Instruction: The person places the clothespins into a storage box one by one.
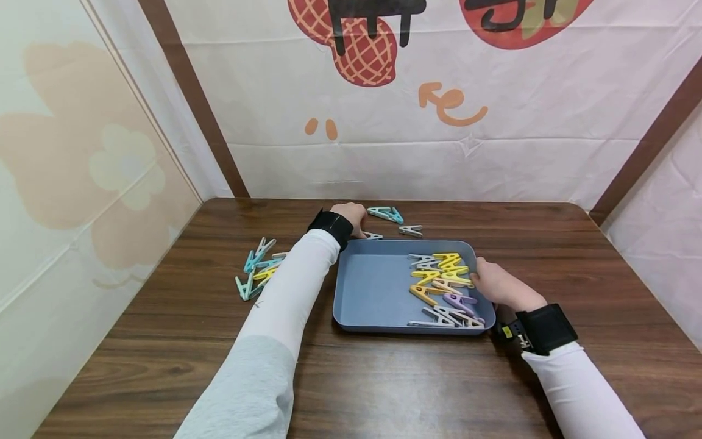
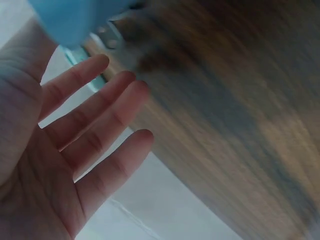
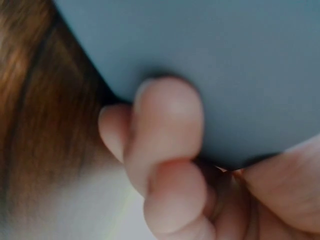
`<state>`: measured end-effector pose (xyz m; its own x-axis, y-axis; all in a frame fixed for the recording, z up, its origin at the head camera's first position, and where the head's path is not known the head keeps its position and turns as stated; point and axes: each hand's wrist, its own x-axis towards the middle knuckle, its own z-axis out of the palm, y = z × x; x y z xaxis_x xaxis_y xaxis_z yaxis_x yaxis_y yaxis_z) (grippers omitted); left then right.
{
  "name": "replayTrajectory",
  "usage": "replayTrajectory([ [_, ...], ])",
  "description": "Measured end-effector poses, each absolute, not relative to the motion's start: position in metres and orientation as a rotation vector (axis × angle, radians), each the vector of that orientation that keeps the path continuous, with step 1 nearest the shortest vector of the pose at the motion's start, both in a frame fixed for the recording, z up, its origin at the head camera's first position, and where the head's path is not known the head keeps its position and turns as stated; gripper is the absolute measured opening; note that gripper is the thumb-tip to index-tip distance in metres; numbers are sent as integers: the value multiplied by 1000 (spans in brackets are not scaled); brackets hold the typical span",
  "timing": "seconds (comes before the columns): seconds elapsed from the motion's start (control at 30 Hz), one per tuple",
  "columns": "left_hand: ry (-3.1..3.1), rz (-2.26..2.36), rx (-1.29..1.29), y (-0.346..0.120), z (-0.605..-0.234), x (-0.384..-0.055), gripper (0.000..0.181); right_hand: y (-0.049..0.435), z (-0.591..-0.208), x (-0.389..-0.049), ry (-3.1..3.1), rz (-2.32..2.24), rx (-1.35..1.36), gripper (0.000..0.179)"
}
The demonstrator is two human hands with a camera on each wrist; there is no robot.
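Note:
My right hand (image 1: 504,285) grips the right wall of a blue-grey tray (image 1: 370,289). In the right wrist view, its curled fingers (image 3: 167,120) press against the tray's surface. Beyond the tray's far left corner is my left hand (image 1: 351,214), beside a pale grey clothespin (image 1: 374,236). In the left wrist view its fingers (image 2: 107,125) are spread and nearly straight, and the thumb tip is hidden behind the blurred tray corner (image 2: 75,20). Several yellow, orange, purple and grey clothespins (image 1: 423,293) lie in the tray's right half.
Behind the tray lie a teal clothespin group (image 1: 387,214) and a grey clothespin (image 1: 411,231). Left of my left forearm is a loose pile of teal, yellow and grey clothespins (image 1: 265,263). The brown wooden table (image 1: 400,384) ends at a printed cloth wall (image 1: 384,167).

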<state>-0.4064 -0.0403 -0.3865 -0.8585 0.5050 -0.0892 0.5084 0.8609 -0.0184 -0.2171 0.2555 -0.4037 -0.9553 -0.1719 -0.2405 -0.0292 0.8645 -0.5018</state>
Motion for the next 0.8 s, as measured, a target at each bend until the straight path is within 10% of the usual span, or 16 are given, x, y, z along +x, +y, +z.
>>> replayTrajectory([
  [0.8,2885,-6,814,-43,-386,-399,17,254,-401,-217,2746,-700,-108,34],
])
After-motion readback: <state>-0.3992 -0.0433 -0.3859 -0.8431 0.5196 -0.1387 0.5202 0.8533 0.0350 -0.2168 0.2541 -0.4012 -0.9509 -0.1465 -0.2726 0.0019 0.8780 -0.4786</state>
